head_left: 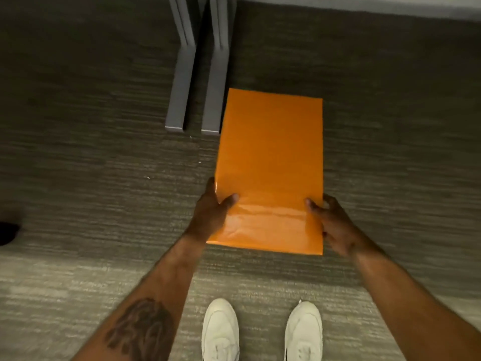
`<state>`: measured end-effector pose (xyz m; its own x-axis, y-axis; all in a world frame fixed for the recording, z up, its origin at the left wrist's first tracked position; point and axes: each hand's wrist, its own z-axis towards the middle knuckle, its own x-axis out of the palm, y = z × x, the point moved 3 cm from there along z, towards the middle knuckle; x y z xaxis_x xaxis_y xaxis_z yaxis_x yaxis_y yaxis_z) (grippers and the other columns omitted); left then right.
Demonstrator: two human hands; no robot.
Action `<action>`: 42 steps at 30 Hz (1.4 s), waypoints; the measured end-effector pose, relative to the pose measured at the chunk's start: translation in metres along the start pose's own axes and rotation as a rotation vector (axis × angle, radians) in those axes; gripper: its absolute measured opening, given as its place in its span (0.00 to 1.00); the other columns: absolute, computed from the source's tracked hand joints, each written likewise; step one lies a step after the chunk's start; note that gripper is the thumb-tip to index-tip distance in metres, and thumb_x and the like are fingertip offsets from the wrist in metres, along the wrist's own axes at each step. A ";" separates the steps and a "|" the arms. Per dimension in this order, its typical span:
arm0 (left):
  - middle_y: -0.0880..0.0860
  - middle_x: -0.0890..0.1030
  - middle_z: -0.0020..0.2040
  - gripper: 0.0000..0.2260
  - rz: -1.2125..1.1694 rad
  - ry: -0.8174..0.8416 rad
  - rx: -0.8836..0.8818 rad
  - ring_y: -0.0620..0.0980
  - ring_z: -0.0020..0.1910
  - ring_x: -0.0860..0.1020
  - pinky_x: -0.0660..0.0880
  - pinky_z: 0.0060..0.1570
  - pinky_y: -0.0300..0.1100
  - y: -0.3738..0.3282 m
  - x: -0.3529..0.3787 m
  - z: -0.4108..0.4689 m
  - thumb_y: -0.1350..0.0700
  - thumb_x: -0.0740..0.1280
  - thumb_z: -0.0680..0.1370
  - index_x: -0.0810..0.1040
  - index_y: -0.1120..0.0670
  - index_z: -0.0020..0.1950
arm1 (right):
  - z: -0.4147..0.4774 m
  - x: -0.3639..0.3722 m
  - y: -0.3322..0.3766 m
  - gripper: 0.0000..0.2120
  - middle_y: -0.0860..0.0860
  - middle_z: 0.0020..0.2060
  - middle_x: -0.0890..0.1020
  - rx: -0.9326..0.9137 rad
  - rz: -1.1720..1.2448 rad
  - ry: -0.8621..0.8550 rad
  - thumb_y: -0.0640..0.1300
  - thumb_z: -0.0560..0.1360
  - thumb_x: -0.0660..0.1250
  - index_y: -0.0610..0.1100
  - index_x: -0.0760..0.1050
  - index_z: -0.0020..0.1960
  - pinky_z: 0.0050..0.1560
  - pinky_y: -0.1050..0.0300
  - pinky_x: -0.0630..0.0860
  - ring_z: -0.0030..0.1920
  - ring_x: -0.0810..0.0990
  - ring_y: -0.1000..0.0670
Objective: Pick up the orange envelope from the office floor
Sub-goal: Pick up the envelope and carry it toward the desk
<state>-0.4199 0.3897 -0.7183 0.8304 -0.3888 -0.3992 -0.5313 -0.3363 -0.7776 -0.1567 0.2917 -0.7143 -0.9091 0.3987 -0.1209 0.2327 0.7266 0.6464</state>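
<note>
Glossy flat orange envelope gripped at its near end, above grey striped carpet floor. Left hand and right hand fingers clamped on opposite side edges, thumbs on top. Grey metal furniture feet just beside its far-left corner.

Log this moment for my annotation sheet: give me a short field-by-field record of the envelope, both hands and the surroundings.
object: orange envelope, flat, glossy, long side running away from the person
left hand: grips the near left edge, thumb on top
right hand: grips the near right edge, thumb on top
floor: grey-brown carpet
nearby: two grey furniture legs by the envelope's far left corner
feet: white shoes just short of the envelope
lifted: cannot tell
</note>
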 end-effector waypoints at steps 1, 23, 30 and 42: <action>0.49 0.78 0.61 0.29 -0.009 -0.006 0.010 0.50 0.58 0.77 0.72 0.49 0.40 0.000 0.003 0.013 0.49 0.71 0.77 0.65 0.51 0.75 | 0.012 0.001 0.002 0.25 0.49 0.64 0.77 0.001 0.005 -0.013 0.51 0.77 0.68 0.51 0.65 0.72 0.60 0.37 0.75 0.61 0.77 0.42; 0.57 0.74 0.71 0.29 -0.256 0.032 -0.066 0.58 0.64 0.76 0.77 0.60 0.58 -0.008 0.011 0.120 0.49 0.70 0.78 0.63 0.50 0.76 | 0.118 0.019 0.028 0.33 0.56 0.65 0.69 -0.030 -0.051 0.069 0.67 0.72 0.65 0.63 0.58 0.74 0.48 0.45 0.77 0.58 0.73 0.49; 0.45 0.78 0.61 0.35 -0.382 0.182 -0.173 0.50 0.61 0.77 0.75 0.45 0.44 0.025 0.012 0.080 0.60 0.77 0.71 0.66 0.31 0.66 | 0.097 0.026 -0.019 0.32 0.52 0.65 0.74 0.058 0.156 0.073 0.57 0.67 0.75 0.61 0.68 0.68 0.47 0.43 0.81 0.60 0.76 0.41; 0.54 0.75 0.68 0.29 -0.327 0.132 -0.014 0.57 0.64 0.76 0.73 0.45 0.45 -0.051 -0.007 0.176 0.59 0.71 0.77 0.64 0.44 0.74 | 0.154 0.048 0.093 0.08 0.60 0.52 0.77 -0.193 0.168 -0.054 0.52 0.77 0.68 0.61 0.73 0.54 0.54 0.43 0.79 0.60 0.75 0.45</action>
<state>-0.3692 0.5603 -0.7609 0.9284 -0.3661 -0.0629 -0.2438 -0.4725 -0.8470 -0.1254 0.4646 -0.7759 -0.8421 0.5380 -0.0368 0.3037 0.5295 0.7921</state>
